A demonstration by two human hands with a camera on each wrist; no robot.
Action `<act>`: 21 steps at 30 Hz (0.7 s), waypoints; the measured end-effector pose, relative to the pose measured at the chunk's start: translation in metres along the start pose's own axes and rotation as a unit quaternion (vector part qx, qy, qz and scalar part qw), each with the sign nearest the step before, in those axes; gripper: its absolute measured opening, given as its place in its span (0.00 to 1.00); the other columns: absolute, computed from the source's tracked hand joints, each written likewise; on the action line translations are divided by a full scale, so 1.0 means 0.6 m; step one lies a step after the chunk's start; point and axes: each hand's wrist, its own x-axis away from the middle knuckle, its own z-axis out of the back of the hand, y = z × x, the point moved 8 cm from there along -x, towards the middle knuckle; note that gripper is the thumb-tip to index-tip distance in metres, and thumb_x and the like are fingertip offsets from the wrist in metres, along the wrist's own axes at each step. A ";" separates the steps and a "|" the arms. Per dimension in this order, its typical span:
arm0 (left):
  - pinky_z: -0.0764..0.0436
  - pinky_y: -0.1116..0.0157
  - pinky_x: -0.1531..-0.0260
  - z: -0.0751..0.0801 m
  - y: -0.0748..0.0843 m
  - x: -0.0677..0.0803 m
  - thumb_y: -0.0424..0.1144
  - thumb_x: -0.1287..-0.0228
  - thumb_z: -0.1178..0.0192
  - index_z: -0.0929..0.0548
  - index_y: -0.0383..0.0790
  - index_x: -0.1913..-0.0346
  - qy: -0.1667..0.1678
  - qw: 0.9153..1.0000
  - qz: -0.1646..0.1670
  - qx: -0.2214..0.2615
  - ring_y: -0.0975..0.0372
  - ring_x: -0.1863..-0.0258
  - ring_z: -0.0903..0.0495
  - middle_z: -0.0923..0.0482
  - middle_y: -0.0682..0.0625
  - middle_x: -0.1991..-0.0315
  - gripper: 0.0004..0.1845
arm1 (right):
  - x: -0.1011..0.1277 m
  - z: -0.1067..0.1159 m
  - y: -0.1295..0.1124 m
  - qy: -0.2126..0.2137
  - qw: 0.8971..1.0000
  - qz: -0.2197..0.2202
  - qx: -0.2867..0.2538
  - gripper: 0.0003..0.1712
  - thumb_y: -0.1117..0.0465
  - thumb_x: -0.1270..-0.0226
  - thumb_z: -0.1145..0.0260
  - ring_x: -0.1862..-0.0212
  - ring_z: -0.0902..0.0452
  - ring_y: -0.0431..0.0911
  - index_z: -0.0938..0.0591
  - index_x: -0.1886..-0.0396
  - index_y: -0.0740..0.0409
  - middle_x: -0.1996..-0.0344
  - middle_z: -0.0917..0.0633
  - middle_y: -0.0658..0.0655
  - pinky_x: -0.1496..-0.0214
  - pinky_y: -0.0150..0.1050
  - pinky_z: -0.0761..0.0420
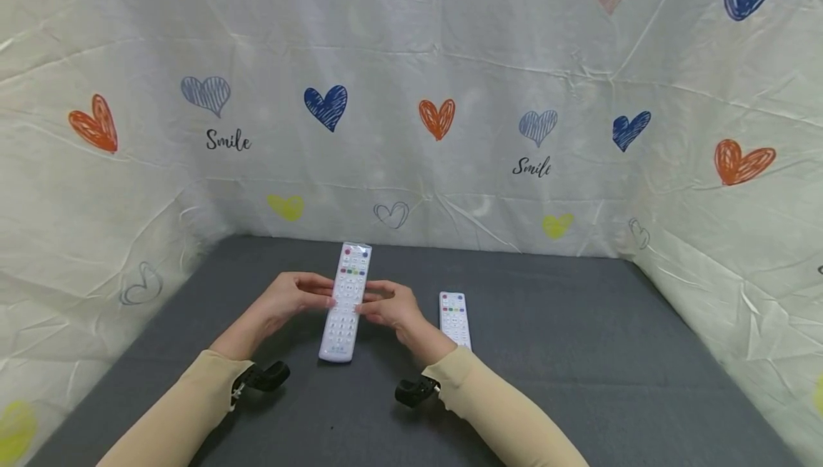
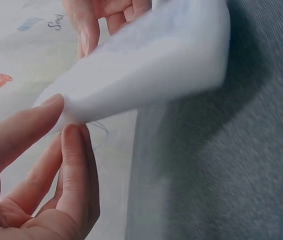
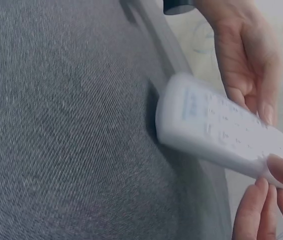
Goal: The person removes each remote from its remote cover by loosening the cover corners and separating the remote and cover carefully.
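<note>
Left grip: the left hand has its fingertips pinched on the left long edge of the long white plastic remote control with coloured buttons, thumb and fingers curled in on it.
Right grip: the right hand matches it on the opposite edge, fingers curled on the casing; both hands have hold of the same remote.
Where the remote is: lifted at mid-length, button face up, top end pointing away from the person; the wrist views show its near end raised, apart from the cloth below.
Progress: judging from this, the pick-up is done and the remote is up in a two-handed hold; nothing shows yet of any button pressed, cover opened or the remote turned over, so whatever handling follows looks still ahead.
Neighbour: a second, shorter white remote control lies flat just beside the right wrist, untouched.
Surface: a dark grey fabric-covered table carries it all.
Surround: a creased white sheet printed with hearts and the word Smile walls three sides.
In the way: little; only the short remote sits near the right forearm's path.
</note>
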 end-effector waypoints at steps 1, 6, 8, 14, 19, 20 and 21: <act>0.23 0.53 0.45 0.000 0.004 0.001 0.40 0.48 0.28 0.23 0.31 0.43 0.001 1.000 -0.008 -0.003 0.62 0.57 0.19 0.17 0.46 0.55 0.30 | 0.001 0.001 -0.004 0.004 1.000 0.009 0.005 0.26 0.73 0.49 0.28 0.62 0.16 0.42 0.19 0.47 0.58 0.55 0.14 0.59 0.59 0.36 0.15; 0.23 0.56 0.47 0.002 0.023 0.006 0.40 0.47 0.29 0.23 0.31 0.43 0.005 0.999 -0.039 -0.013 0.63 0.57 0.20 0.17 0.46 0.54 0.29 | 0.007 0.004 -0.020 0.023 0.998 0.054 0.007 0.25 0.74 0.51 0.28 0.62 0.16 0.44 0.18 0.49 0.60 0.57 0.14 0.62 0.60 0.39 0.15; 0.22 0.59 0.49 0.002 0.028 0.008 0.40 0.47 0.29 0.22 0.31 0.44 0.007 0.999 -0.051 -0.015 0.63 0.58 0.20 0.17 0.47 0.55 0.28 | 0.009 0.005 -0.024 0.028 0.997 0.067 0.012 0.24 0.74 0.51 0.28 0.62 0.16 0.44 0.18 0.50 0.60 0.58 0.14 0.61 0.60 0.39 0.15; 0.21 0.63 0.55 0.005 0.037 0.010 0.38 0.49 0.28 0.20 0.33 0.47 0.020 0.997 -0.070 -0.014 0.63 0.60 0.19 0.16 0.50 0.58 0.25 | 0.015 0.008 -0.035 0.047 0.994 0.096 0.035 0.22 0.71 0.51 0.26 0.63 0.16 0.42 0.15 0.53 0.57 0.61 0.13 0.57 0.59 0.39 0.15; 0.20 0.63 0.57 0.007 0.042 0.011 0.39 0.51 0.27 0.19 0.35 0.49 0.027 0.996 -0.088 -0.008 0.61 0.61 0.19 0.16 0.52 0.59 0.24 | 0.019 0.011 -0.041 0.064 0.991 0.111 0.034 0.20 0.69 0.52 0.25 0.61 0.17 0.42 0.14 0.56 0.53 0.63 0.13 0.53 0.59 0.36 0.16; 0.19 0.63 0.57 0.007 0.043 0.011 0.39 0.51 0.27 0.19 0.36 0.50 0.028 0.995 -0.091 -0.004 0.61 0.61 0.19 0.16 0.53 0.59 0.24 | 0.019 0.011 -0.041 0.067 0.991 0.112 0.032 0.20 0.69 0.52 0.25 0.59 0.18 0.43 0.14 0.57 0.52 0.63 0.13 0.53 0.58 0.36 0.16; 0.19 0.63 0.58 0.007 0.044 0.012 0.39 0.51 0.27 0.19 0.36 0.50 0.027 0.995 -0.094 0.000 0.60 0.62 0.18 0.16 0.53 0.60 0.24 | 0.020 0.011 -0.042 0.070 0.990 0.114 0.034 0.19 0.68 0.53 0.24 0.58 0.18 0.43 0.13 0.57 0.52 0.63 0.13 0.53 0.58 0.36 0.16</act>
